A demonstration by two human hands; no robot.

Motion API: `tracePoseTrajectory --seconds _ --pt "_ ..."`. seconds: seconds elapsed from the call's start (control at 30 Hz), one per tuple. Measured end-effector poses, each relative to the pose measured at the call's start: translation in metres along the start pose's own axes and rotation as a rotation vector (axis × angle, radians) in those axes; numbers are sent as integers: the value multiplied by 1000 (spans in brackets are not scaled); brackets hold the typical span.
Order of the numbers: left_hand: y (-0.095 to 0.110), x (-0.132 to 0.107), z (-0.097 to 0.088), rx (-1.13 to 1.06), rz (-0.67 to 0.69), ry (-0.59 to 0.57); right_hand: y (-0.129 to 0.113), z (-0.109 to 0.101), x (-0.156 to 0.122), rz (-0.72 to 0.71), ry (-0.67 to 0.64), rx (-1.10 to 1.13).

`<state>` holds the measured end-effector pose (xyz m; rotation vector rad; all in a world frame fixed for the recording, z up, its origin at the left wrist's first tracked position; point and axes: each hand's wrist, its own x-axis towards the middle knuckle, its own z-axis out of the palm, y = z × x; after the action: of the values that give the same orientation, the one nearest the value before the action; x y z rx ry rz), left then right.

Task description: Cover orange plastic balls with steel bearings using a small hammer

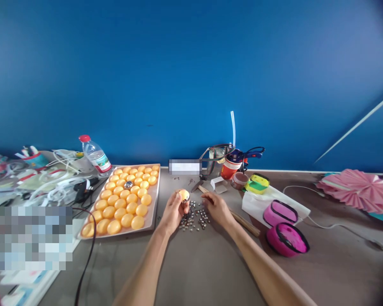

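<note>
My left hand (172,214) is closed around an orange ball (184,194) that looks like a ping-pong ball, with small shiny bits along its lower side. Just right of it, my right hand (217,209) hovers at the edge of a scatter of small silver beads (201,217). Its fingers are drawn together; whatever they may hold is too small to make out. Left of my hands, a shallow white tray (155,187) holds rows of similar orange balls (121,202). One silver-covered ball (128,185) sits among them.
A wooden-handled hammer (247,224) lies beyond my right forearm. Farther right are pink mesh pouches (287,239), a yellow-green pouch (257,183) and a pink paper fan (359,189). A red cup (231,168) stands by the blue wall. Leftward are a bottle (97,157) and tangled cables (59,189).
</note>
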<state>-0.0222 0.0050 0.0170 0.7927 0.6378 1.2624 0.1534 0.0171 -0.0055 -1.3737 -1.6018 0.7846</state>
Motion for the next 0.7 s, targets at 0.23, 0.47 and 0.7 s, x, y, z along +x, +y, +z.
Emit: tracePoseTrajectory --seconds 0.23,0.47,0.7 --pt "0 4 -3 -140 -29 50 2 10 -8 -211 -150 -534" --pt "-3 3 -3 -154 -50 44 -7 15 -9 -180 -229 -625" --pt "1 1 -3 -176 -107 -28 -9 14 -9 -176 -259 -598"
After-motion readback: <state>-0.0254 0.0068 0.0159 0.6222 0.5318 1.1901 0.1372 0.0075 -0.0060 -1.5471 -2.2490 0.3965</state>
